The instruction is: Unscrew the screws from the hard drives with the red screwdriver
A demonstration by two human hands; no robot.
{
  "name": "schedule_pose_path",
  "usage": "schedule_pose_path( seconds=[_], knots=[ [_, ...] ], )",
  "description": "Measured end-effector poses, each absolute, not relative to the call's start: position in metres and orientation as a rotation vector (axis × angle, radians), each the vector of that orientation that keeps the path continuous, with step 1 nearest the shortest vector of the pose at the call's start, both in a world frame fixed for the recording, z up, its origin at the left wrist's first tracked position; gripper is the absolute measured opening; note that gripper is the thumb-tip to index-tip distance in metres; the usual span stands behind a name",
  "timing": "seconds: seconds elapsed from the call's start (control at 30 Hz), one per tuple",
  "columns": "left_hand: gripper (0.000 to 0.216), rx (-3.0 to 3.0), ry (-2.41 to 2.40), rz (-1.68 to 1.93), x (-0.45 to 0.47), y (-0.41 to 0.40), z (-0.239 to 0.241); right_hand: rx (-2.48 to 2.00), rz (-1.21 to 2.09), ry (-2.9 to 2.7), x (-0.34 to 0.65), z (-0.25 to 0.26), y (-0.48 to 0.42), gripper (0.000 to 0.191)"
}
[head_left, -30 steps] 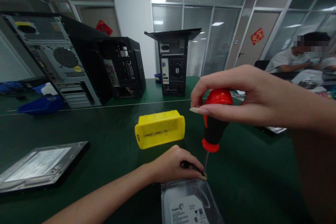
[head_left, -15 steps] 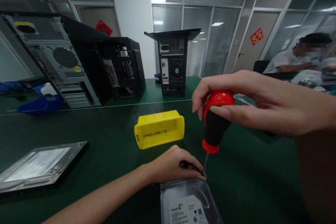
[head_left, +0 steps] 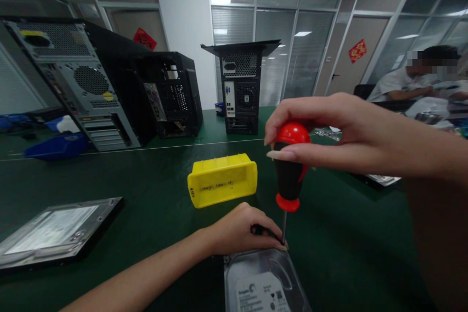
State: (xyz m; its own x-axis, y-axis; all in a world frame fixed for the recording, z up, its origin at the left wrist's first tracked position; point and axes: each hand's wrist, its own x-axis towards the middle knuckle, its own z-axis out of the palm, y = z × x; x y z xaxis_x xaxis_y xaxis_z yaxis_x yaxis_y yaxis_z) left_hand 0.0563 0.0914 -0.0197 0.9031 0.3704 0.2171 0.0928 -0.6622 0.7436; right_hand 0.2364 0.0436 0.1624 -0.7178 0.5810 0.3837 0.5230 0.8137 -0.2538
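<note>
A silver hard drive (head_left: pixel 259 280) with a white label lies at the bottom middle, its near end cut off by the picture's edge. My left hand (head_left: pixel 243 231) is closed at its far edge, thumb and fingertips gripping the far right corner. My right hand (head_left: pixel 329 134) wraps its fingers and thumb around the red and black handle of a screwdriver (head_left: pixel 290 170). The screwdriver stands nearly upright, its metal shaft reaching down to my left fingertips. Its tip, and whatever it touches there, is hidden between those fingers.
Beyond my left hand stands a yellow plastic bin (head_left: pixel 222 180). Another hard drive (head_left: pixel 54 231) lies at left. Computer cases (head_left: pixel 91 83) stand at the back left, one more case (head_left: pixel 241 87) at centre, and a blue bin (head_left: pixel 56 146) at far left. A person (head_left: pixel 405 80) sits at the back right.
My right hand and the screwdriver handle have shifted a little to the left, so the screwdriver is more upright. The left hand and the hard drive have stayed in place.
</note>
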Motion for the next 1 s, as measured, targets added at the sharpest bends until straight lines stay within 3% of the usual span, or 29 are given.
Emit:
schedule_pose_path(
  seconds=[0.33, 0.67, 1.0],
  knots=[
    [0.014, 2.282, 0.319, 0.424, 0.0558, 0.0924, -0.0197, -0.882, 0.098, -2.581, 0.2335, 0.1606, 0.0485, 0.033],
    [0.013, 2.271, 0.336, 0.429, 0.0565, 0.0910, -0.0176, -0.914, 0.234, -2.642, 0.2380, 0.1625, 0.0401, 0.019],
    [0.015, 2.267, 0.310, 0.448, 0.0559, 0.0916, -0.0185, -0.860, 0.128, -2.676, 0.2377, 0.1627, 0.0429, 0.033]
  ],
)
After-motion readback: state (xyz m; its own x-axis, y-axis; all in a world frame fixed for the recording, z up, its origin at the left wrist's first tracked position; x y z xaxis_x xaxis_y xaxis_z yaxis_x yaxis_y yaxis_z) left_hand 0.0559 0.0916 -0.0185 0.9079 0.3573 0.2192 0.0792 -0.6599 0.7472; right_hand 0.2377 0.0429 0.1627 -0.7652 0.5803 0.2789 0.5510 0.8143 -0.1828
